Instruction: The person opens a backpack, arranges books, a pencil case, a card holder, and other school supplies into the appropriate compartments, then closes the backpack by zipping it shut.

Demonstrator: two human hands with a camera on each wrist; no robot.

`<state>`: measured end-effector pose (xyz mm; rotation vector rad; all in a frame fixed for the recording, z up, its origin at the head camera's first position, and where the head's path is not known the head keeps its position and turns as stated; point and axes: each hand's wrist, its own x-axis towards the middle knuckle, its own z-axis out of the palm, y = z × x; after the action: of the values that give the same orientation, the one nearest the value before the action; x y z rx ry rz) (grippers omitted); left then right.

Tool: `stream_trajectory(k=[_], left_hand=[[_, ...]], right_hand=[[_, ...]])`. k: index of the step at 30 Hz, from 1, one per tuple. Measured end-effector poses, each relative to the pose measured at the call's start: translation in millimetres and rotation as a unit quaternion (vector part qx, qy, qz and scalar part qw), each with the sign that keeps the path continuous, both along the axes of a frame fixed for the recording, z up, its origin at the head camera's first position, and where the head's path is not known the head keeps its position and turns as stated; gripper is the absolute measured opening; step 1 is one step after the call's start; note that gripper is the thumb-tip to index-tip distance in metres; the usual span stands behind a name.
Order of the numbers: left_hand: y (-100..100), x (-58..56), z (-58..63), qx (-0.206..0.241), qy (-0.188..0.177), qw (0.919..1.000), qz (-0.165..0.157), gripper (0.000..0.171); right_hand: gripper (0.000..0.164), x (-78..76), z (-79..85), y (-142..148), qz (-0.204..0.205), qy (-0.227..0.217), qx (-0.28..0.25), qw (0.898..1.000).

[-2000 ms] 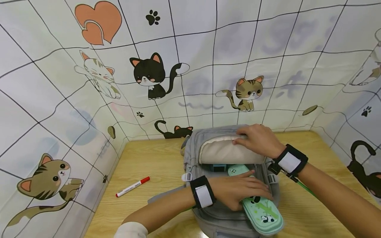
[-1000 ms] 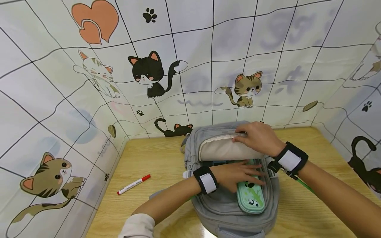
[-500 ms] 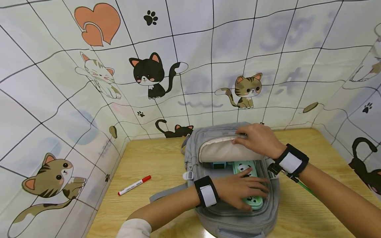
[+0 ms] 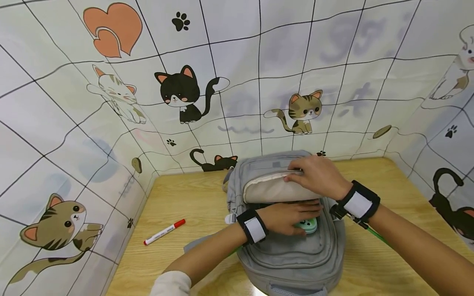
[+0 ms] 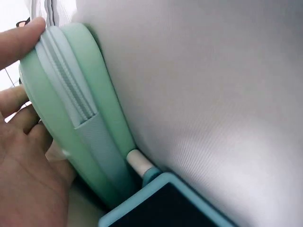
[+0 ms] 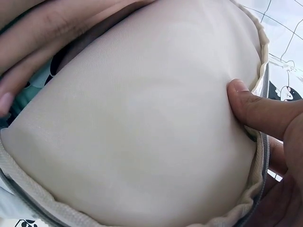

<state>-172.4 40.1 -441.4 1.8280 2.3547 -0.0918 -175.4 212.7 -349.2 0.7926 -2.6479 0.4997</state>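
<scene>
A grey backpack (image 4: pixel 285 259) lies on the table, its front pocket unzipped. My right hand (image 4: pixel 320 174) pinches the top edge of the pocket flap (image 4: pixel 270 189), thumb on its beige lining. Most of a mint-green pencil case (image 4: pixel 308 226) with panda pictures is inside the pocket; only its near end shows in the head view. Across the case lies my left hand (image 4: pixel 290 217), fingers stretched out. In the left wrist view the zipped side of the case (image 5: pixel 94 109) touches the lining, beside a dark flat thing with a blue-green frame (image 5: pixel 165 198).
A white marker with a red cap (image 4: pixel 164 232) lies on the wooden table (image 4: pixel 192 193), left of the backpack. A strap (image 4: pixel 198 242) sticks out at the backpack's left side. Cat-print cloth (image 4: pixel 244 102) hangs behind and at both sides.
The pencil case has slid away from me, deeper under the flap, with my left hand moving along on it. My right hand keeps holding the flap up.
</scene>
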Motion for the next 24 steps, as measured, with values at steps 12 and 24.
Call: stream_trajectory(k=[12,24], left_hand=[[-143,7.8,60.5,0.252,-0.129,0.954,0.098,0.022],[-355,15.9,-13.4,0.091,-0.134,0.8735,0.459,0.055]], right_hand=[[0.02,-3.8,1.0,2,0.008,0.001,-0.013,1.0],[0.017,-9.1,-7.3,-2,0.015,-0.011,-0.031,0.999]])
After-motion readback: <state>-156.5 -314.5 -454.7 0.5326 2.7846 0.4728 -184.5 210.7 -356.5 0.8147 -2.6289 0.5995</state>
